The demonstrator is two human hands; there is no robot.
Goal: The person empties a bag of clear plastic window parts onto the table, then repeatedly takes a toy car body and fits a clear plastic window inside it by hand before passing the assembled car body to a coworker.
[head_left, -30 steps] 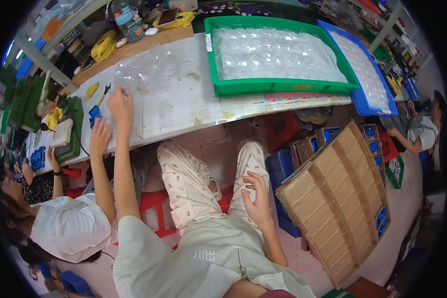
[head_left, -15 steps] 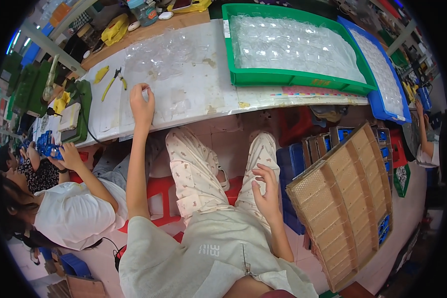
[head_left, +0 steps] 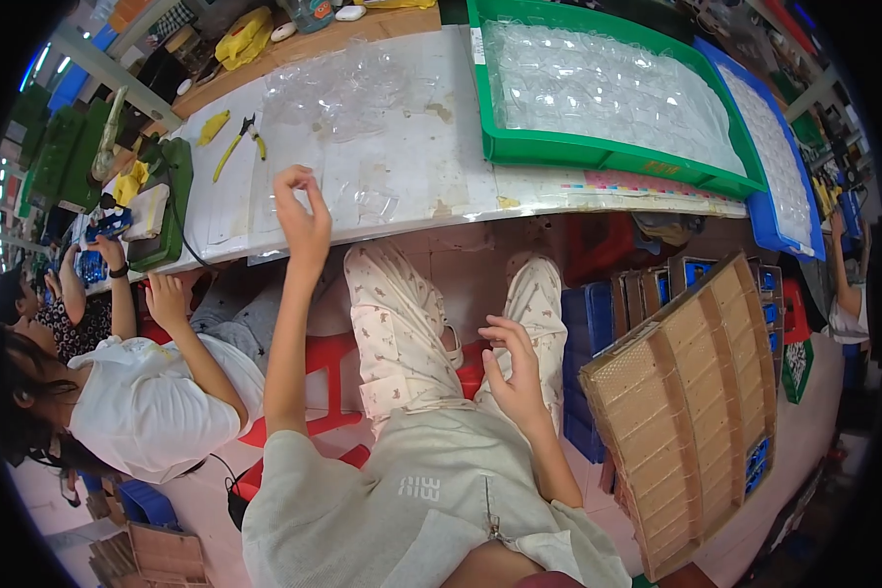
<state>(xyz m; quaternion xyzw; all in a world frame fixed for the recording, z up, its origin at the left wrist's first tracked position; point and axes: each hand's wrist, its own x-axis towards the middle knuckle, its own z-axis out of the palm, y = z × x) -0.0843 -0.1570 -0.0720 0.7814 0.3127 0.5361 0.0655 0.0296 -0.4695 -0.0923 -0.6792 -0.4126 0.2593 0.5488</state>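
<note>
Over the near edge of the white-topped table, my left hand (head_left: pixel 302 211) is raised with its fingers curled toward the thumb. Whatever is between its fingertips, if anything, I cannot make out. Close to its right lie a few thin clear plastic pieces (head_left: pixel 374 202). A larger heap of clear plastic pieces (head_left: pixel 348 88) spreads farther back on the tabletop. Left of that heap rest yellow-handled cutters (head_left: pixel 233 149) with their handles apart. My right hand (head_left: pixel 516 374) hovers above my lap, fingers loosely bent and apart, with nothing in it.
A green tray (head_left: pixel 617 162) of clear plastic parts sits at the back right, beside a blue tray (head_left: pixel 784 230). On the floor to my right, a cardboard divider panel (head_left: pixel 681 412) leans against stacked boxes. A co-worker in a white shirt (head_left: pixel 157 407) sits at my left.
My view has shifted slightly, so the table and trays appear farther right and higher. My left hand stays over the table edge, its fingers a little turned. The co-worker's hands have moved apart.
</note>
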